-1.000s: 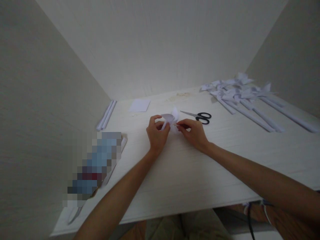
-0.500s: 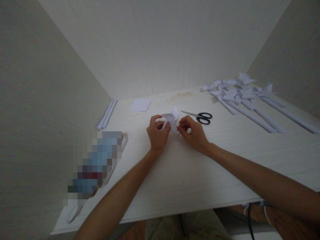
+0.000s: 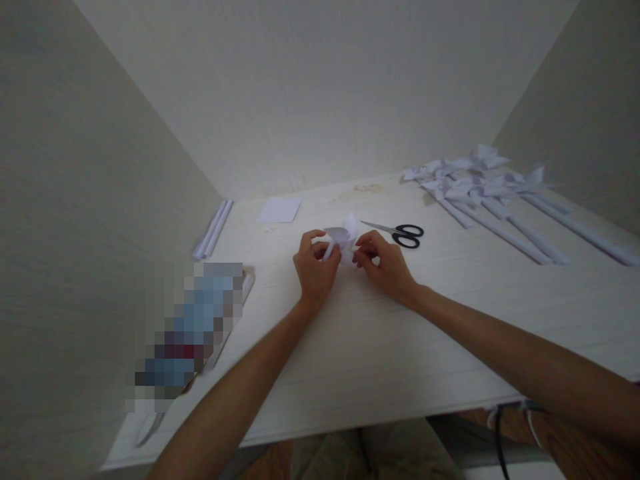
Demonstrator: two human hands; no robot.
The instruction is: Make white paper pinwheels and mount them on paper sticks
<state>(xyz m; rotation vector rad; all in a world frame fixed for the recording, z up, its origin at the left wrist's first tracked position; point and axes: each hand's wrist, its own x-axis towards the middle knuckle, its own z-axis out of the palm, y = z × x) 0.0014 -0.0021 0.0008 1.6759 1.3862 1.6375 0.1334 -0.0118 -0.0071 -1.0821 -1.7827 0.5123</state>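
Observation:
Over the middle of the table, a white paper pinwheel with curled blades is pinched between the thumb and fingers of my left hand. Just right of it, my right hand has its thumb and fingertips closed on a thin pale stick, whose end reaches toward the pinwheel's centre. Most of that stick is covered by my fingers. Scissors with black handles lie behind my right hand, their blades pointing left.
A square sheet of white paper lies at the back left, near rolled paper sticks by the left wall. Several paper pinwheels on sticks are piled at the back right. A pixelated object lies along the left side.
Both hands stay almost still around the pinwheel. My right fingertips shift very slightly; the whole view moves a little.

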